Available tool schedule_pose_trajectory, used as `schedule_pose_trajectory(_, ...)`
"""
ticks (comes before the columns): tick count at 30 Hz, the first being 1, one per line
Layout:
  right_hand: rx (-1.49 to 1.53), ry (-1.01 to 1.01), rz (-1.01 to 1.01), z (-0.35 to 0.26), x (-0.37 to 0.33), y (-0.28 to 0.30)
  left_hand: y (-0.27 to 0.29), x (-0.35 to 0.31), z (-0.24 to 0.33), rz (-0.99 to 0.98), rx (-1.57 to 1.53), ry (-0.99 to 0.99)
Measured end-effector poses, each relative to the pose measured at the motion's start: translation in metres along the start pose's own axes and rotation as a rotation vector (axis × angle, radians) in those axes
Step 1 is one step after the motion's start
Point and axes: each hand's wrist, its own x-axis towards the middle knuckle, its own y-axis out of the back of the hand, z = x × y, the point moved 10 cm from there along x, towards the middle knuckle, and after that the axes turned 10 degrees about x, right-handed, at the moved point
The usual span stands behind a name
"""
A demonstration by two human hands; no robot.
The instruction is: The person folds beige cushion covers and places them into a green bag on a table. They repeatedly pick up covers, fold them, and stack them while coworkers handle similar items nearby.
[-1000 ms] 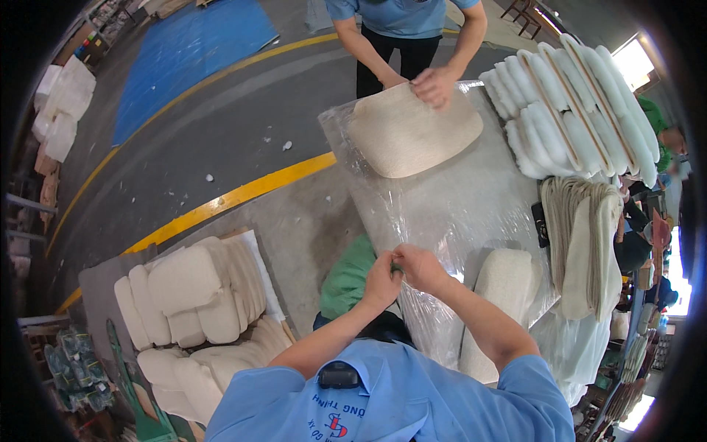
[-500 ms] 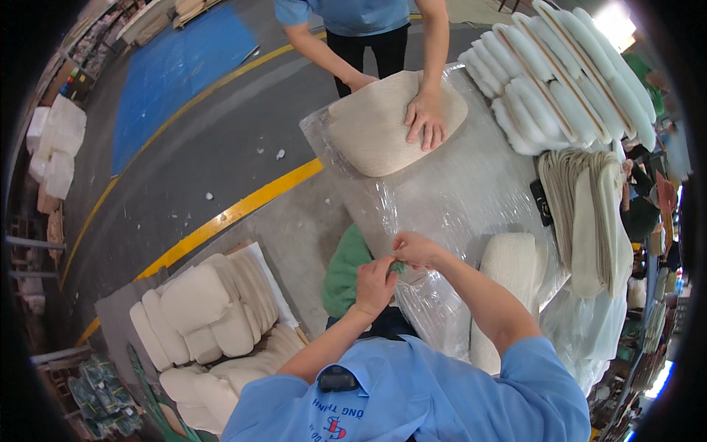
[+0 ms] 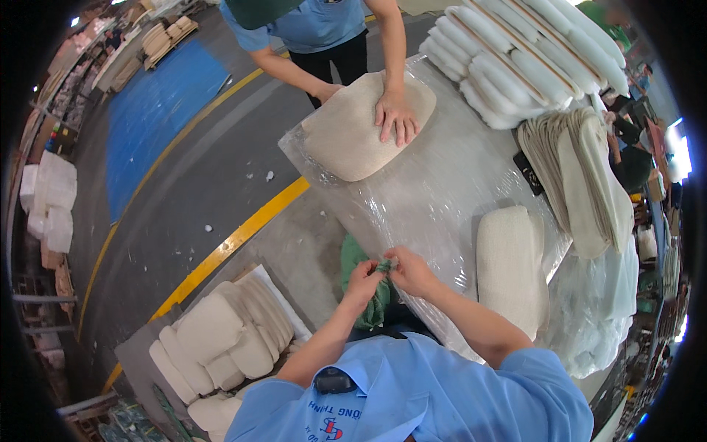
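Note:
Just off the near edge of the plastic-covered table, both of my hands are at the gathered top of a green fabric bag. My left hand pinches one side of the bunched green material. My right hand is closed on the other side, close by. A short twisted piece of the fabric shows between my fingers. Below my hands the rest of the bag hangs beside the table, partly hidden by my left hand and wrist. To the right of my right forearm lies a beige cushion on the table.
Across the table a co-worker presses a beige cushion with one hand. White padded pieces are stacked at the far right, beside folded beige covers. Beige cushions are piled at lower left. Clear plastic hangs at right.
My view has shifted a little. My hands stay on the green fabric, and its twisted top now stands clearer between my fingers. The bag hangs more directly below my hands.

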Motion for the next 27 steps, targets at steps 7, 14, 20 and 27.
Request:
schedule_pose_trajectory(7, -0.075, 0.070, 0.019, 0.020, 0.000, 0.011, -0.030, -0.029, 0.005, -0.341, -0.270, 0.173)
schedule_pose_trajectory(14, -0.239, 0.269, 0.013, -0.020, -0.021, 0.003, -0.013, -0.018, 0.022, -0.156, -0.271, 0.114)
schedule_pose_trajectory(20, -0.344, 0.262, 0.182, -0.008, -0.025, 0.005, -0.027, -0.013, 0.037, -0.273, -0.150, 0.092)
schedule_pose_trajectory(27, -0.246, 0.187, 0.182, -0.021, -0.032, 0.003, -0.043, -0.047, 0.026, -0.595, -0.639, 0.242)
